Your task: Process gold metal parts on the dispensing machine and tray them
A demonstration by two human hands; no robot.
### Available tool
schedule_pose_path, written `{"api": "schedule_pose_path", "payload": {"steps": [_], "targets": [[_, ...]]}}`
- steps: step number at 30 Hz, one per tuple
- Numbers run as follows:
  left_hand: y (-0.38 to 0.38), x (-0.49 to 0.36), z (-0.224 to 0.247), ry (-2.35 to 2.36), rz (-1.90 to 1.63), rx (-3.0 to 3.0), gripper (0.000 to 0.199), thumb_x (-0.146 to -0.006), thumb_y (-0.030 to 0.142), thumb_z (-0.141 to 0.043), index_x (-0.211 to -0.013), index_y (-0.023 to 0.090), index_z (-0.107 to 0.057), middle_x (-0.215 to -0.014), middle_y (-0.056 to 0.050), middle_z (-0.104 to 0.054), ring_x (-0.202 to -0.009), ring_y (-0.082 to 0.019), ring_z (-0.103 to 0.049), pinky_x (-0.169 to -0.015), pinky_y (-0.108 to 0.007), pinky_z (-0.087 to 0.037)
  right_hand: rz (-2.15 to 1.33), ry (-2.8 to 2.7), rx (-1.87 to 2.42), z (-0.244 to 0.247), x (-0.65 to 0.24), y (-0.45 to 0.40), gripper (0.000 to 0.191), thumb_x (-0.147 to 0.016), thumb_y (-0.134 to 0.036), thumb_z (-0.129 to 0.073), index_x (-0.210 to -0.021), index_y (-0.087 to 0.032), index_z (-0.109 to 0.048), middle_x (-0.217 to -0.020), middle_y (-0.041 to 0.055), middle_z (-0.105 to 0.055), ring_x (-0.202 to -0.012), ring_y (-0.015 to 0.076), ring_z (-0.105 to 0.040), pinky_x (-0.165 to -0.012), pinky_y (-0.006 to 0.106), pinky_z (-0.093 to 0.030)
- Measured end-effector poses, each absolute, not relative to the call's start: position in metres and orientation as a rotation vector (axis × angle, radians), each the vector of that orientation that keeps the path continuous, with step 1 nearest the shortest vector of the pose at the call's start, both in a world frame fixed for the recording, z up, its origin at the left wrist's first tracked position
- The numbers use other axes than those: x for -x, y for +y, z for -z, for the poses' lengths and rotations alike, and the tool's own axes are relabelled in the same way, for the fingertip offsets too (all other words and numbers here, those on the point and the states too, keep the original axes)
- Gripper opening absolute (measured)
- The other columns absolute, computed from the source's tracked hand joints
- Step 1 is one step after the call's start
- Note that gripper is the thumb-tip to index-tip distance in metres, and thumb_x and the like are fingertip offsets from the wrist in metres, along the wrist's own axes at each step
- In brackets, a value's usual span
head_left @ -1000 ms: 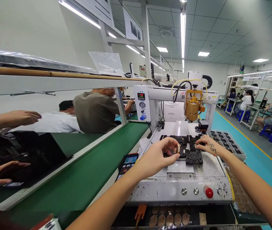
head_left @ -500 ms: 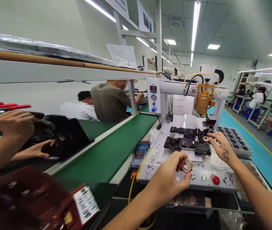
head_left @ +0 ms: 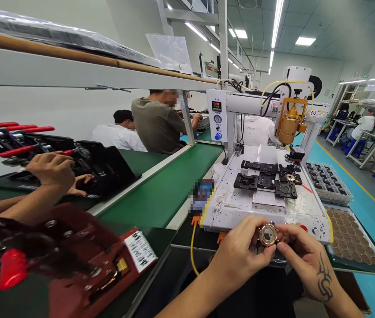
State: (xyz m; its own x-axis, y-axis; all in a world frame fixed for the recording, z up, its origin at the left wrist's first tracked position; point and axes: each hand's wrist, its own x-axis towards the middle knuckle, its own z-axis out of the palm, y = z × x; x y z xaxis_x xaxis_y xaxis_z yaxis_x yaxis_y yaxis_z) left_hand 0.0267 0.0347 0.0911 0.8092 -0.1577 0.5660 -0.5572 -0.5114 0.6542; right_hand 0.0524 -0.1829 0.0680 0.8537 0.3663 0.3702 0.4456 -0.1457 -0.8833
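My left hand (head_left: 243,247) pinches a round rose-gold watch case (head_left: 268,234) by its left side, in front of the white machine. My right hand (head_left: 306,258) is at the same case, thumb and index finger closed at its right edge; the exact contact is partly hidden. Beyond the hands, black fixture blocks (head_left: 267,181) lie on the machine's white bed (head_left: 230,203). A second rose-gold watch part (head_left: 290,178) sits in the right-hand block.
A gold press head (head_left: 288,128) hangs above the bed. Clear trays of black parts (head_left: 328,181) and a sheet of brown discs (head_left: 353,236) are at the right. The green conveyor belt (head_left: 161,176) runs at the left, beside a co-worker's hand (head_left: 53,170) at red-handled clamps.
My right hand has left the fixture and come back to the watch case in my left hand. The gold part in the block is now uncovered. The view has shifted slightly.
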Motion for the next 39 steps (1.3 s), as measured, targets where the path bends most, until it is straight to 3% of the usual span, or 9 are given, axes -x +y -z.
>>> {"api": "schedule_pose_path", "payload": {"steps": [8, 13, 18, 23, 28, 32, 39], "targets": [[0.04, -0.021, -0.089, -0.404, -0.394, -2.014, 0.036, -0.082, 0.021, -0.083, -0.115, 0.025, -0.069, -0.097, 0.0, -0.071, -0.077, -0.016, -0.065, -0.07, -0.028, -0.055, 0.021, -0.627, 1.75, -0.065, -0.051, -0.183, 0.028, -0.104, -0.041, -0.072, -0.131, -0.034, -0.076, -0.109, 0.0027, -0.08, -0.098, 0.0197, -0.077, -0.088, 0.03, -0.063], [0.039, -0.02, -0.089, -0.349, -0.268, -1.976, 0.033, -0.084, 0.025, -0.085, -0.114, 0.028, -0.071, -0.101, 0.0, -0.076, -0.087, -0.019, -0.07, -0.077, -0.029, -0.058, 0.066, -0.646, 1.785, -0.067, -0.05, -0.18, 0.026, -0.105, -0.038, -0.07, -0.129, -0.034, -0.077, -0.108, 0.0023, -0.081, -0.096, 0.0197, -0.078, -0.086, 0.029, -0.064], [0.042, -0.02, -0.066, -0.348, -0.36, -1.987, 0.03, -0.083, 0.021, -0.077, -0.112, 0.028, -0.072, -0.096, 0.001, -0.077, -0.081, -0.018, -0.072, -0.076, -0.029, -0.061, 0.199, -0.692, 1.86, -0.046, -0.046, -0.189, 0.026, -0.105, -0.035, -0.068, -0.13, -0.034, -0.075, -0.104, 0.0012, -0.082, -0.093, 0.02, -0.078, -0.084, 0.03, -0.064], [0.063, -0.018, -0.036, -0.279, -0.368, -2.033, 0.031, -0.081, 0.022, -0.077, -0.111, 0.029, -0.072, -0.094, 0.002, -0.079, -0.08, -0.018, -0.074, -0.075, -0.029, -0.064, 0.394, -0.335, 2.073, -0.022, -0.065, -0.237, 0.026, -0.108, -0.046, -0.062, -0.118, -0.029, -0.079, -0.103, 0.0039, -0.083, -0.093, 0.0227, -0.079, -0.087, 0.035, -0.063], [0.073, -0.015, -0.003, -0.238, -0.374, -2.04, 0.031, -0.082, 0.028, -0.077, -0.112, 0.03, -0.073, -0.095, 0.001, -0.081, -0.079, -0.02, -0.076, -0.077, -0.032, -0.066, 0.76, -0.174, 2.215, -0.012, -0.093, -0.281, 0.027, -0.106, -0.048, -0.064, -0.107, -0.024, -0.075, -0.1, 0.0081, -0.075, -0.091, 0.0256, -0.07, -0.083, 0.041, -0.056], [0.074, -0.01, 0.011, -0.21, -0.399, -2.017, 0.031, -0.079, 0.029, -0.078, -0.11, 0.03, -0.073, -0.093, 0.002, -0.081, -0.076, -0.019, -0.077, -0.074, -0.03, -0.066, 0.828, -0.182, 2.221, -0.001, -0.096, -0.288, 0.026, -0.105, -0.048, -0.066, -0.108, -0.022, -0.071, -0.104, 0.0105, -0.071, -0.094, 0.0273, -0.065, -0.086, 0.044, -0.053], [0.066, -0.009, -0.012, -0.287, -0.308, -2.039, 0.034, -0.077, 0.02, -0.077, -0.11, 0.028, -0.072, -0.093, 0.002, -0.081, -0.08, -0.018, -0.077, -0.078, -0.029, -0.065, 0.816, -0.479, 2.28, -0.05, -0.155, -0.264, 0.023, -0.107, -0.042, -0.061, -0.1, -0.026, -0.076, -0.104, 0.0096, -0.073, -0.105, 0.0296, -0.066, -0.098, 0.046, -0.051]]}}
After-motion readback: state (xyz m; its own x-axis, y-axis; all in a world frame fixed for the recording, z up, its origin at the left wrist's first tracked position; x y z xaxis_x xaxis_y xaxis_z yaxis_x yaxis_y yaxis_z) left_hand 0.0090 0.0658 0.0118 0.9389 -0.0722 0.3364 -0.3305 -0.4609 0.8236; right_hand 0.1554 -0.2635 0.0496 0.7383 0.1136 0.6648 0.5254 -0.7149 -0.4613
